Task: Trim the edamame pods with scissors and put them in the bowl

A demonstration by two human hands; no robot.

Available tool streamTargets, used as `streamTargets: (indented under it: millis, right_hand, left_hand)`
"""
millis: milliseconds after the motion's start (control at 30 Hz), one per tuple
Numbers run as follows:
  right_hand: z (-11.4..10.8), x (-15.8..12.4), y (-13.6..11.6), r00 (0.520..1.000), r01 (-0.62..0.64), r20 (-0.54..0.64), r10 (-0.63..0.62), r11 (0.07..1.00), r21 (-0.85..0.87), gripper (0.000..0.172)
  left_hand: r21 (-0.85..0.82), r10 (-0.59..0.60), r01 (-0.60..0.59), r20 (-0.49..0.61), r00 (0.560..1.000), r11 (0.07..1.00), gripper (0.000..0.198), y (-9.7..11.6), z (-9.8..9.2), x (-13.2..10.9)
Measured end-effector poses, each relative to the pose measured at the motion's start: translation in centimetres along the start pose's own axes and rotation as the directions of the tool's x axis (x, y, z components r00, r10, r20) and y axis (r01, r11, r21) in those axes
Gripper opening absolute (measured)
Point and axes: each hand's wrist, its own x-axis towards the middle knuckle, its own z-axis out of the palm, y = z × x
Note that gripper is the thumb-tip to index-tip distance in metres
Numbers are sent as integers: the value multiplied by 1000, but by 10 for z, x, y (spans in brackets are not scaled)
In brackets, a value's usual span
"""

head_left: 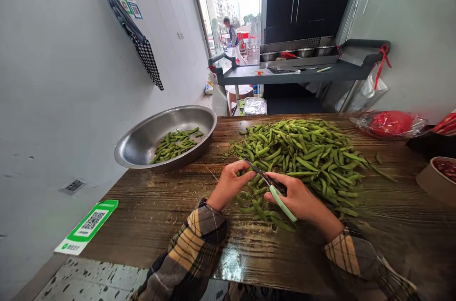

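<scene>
My right hand [297, 196] grips a pair of scissors [281, 202] with pale green handles, the blades pointing up and left toward my other hand. My left hand [233, 181] is closed in a pinch on a green soybean pod [242, 172], mostly covered by the fingers, close to the blade tips. Just beyond both hands lies a large heap of soybean pods [302, 146], with some loose pods [261, 208] beneath and between the hands. To the left, a wide steel bowl [133, 149] holds a smaller batch of pods [176, 143].
The dark wooden table [153, 225] meets a white wall at left, with a green QR-code card [90, 225] on its corner. On the right are a red plastic-wrapped package [392, 123] and a paper tub [432, 182]. A grey cart [295, 73] stands behind; outside, a person [233, 37] walks.
</scene>
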Motion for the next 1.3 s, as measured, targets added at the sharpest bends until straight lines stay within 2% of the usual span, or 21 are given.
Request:
streamTargets:
  millis: [267, 500, 633, 733, 833, 1000, 1300]
  right_hand:
    - [1, 1, 3, 998, 44, 36, -46, 997, 67, 42]
    - [-2, 2, 5, 999, 17, 42, -21, 995, 96, 45]
    - [-2, 2, 8, 999, -41, 7, 40, 988, 148, 50]
    - [-1, 2, 9, 997, -73, -20, 76, 988, 137, 51]
    - [-1, 1, 8, 997, -74, 1, 75, 989, 131, 54]
    - [0, 0, 1, 996, -84, 46, 81, 993, 81, 58]
    - [7, 0, 4, 998, -34, -47, 37, 998, 49, 56]
  left_hand:
    - [-105, -100, 100, -2, 995, 990, 22, 5, -1, -1]
    - [-205, -176, 176, 18, 984, 963, 25, 5, -4, -1]
    - [-450, -312, 273, -13, 950, 850, 29, 4, -5, 0]
    - [-623, -354, 258, -33, 935, 739, 33, 3, -6, 2]
    - [-716, -369, 234, -35, 929, 657, 37, 3, -7, 3]
    - [-757, -365, 233, -8, 931, 610, 37, 4, -4, 2]
    - [-735, -334, 289, 90, 938, 613, 35, 6, 10, -4]
